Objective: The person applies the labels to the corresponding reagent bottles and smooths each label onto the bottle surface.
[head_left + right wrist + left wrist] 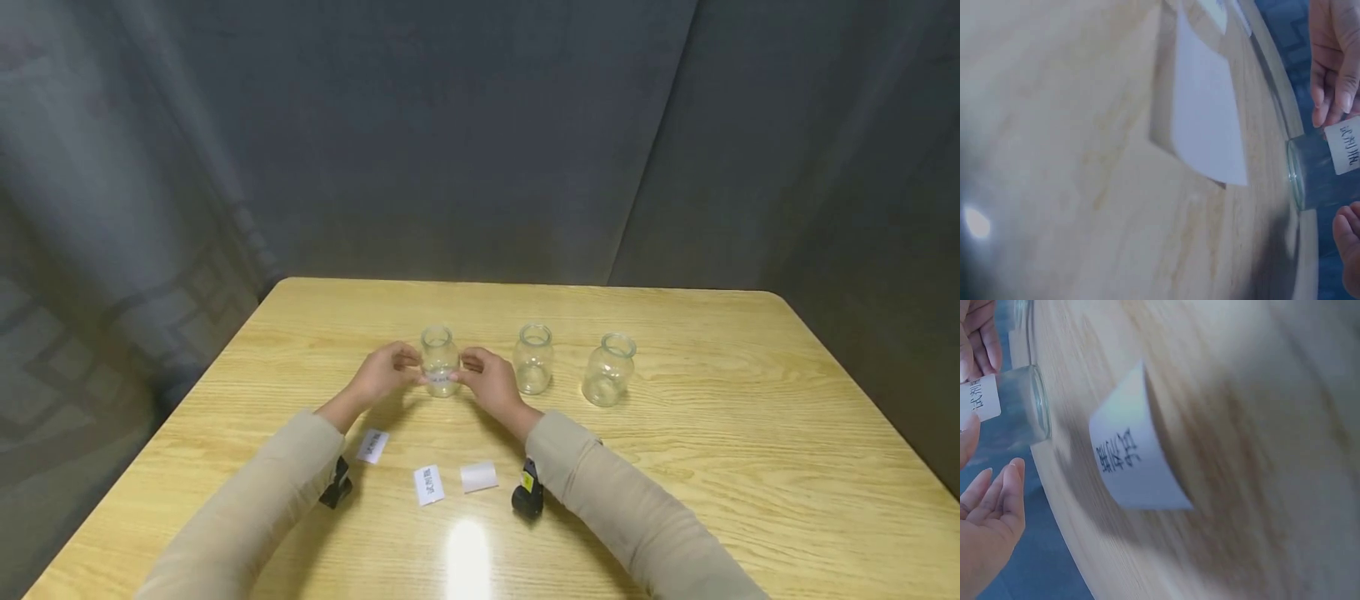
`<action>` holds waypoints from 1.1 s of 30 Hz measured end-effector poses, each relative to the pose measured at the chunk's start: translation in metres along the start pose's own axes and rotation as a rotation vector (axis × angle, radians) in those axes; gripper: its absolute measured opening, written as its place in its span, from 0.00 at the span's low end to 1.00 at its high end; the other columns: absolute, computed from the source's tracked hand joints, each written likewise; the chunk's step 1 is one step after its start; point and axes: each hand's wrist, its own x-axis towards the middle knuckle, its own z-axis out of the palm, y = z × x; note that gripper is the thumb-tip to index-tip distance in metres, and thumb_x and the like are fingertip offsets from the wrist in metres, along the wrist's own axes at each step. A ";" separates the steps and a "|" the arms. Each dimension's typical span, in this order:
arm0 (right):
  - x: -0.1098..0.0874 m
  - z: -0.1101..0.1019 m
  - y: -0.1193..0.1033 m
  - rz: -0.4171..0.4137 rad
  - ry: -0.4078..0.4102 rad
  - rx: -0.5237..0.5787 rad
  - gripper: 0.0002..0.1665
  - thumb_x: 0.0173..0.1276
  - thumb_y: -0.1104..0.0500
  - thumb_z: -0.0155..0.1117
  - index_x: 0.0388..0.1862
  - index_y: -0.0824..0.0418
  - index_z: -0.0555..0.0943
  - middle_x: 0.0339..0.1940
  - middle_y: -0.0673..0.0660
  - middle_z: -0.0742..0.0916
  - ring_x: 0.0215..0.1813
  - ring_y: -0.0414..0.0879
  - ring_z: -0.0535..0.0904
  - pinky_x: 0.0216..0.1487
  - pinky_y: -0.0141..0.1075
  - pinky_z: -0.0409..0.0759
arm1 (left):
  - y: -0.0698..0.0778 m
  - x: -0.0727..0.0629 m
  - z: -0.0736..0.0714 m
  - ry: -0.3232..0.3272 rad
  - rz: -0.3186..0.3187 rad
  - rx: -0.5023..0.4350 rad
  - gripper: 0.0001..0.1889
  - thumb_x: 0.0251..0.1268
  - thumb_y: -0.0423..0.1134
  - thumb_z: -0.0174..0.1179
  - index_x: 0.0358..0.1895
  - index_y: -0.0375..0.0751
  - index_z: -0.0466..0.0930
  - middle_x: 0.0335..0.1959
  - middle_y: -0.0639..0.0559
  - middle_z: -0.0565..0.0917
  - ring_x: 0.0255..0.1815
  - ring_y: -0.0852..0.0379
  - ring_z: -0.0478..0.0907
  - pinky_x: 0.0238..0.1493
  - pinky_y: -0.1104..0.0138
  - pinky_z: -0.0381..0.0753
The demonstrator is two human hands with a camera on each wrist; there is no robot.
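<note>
A clear glass jar (437, 354) stands upright at the left end of a row of jars. Across its front lies a white label (986, 403) with handwritten characters. From the left, my left hand (380, 375) touches the label with its thumb; the relaxed fingers (1010, 494) stay a little apart from the glass. Opposite it, my right hand (491, 387) has its thumb at the label's other end, and its fingers (1346, 231) are loosely bent beside the jar.
Two more glass jars, a middle one (534, 362) and a right one (609, 371), stand to the right. Nearer lie two written paper labels, one at left (372, 446) and one central (429, 485), plus a label showing no writing (478, 477). A dark curtain (465, 150) hangs behind the table.
</note>
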 end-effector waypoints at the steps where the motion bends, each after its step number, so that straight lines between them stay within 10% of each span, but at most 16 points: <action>1: -0.001 -0.001 0.000 0.009 -0.002 -0.002 0.25 0.51 0.60 0.65 0.48 0.67 0.73 0.46 0.61 0.79 0.47 0.50 0.75 0.46 0.32 0.74 | -0.001 -0.001 -0.001 -0.002 -0.009 -0.004 0.22 0.49 0.35 0.62 0.47 0.30 0.68 0.46 0.38 0.74 0.47 0.43 0.70 0.48 0.57 0.71; 33: -0.059 -0.002 -0.007 -0.027 -0.421 -0.078 0.19 0.51 0.60 0.65 0.42 0.67 0.76 0.31 0.52 0.80 0.36 0.42 0.75 0.37 0.30 0.74 | 0.001 -0.056 0.008 -0.260 -0.033 -0.189 0.17 0.51 0.30 0.58 0.45 0.27 0.68 0.38 0.43 0.76 0.39 0.52 0.73 0.40 0.63 0.75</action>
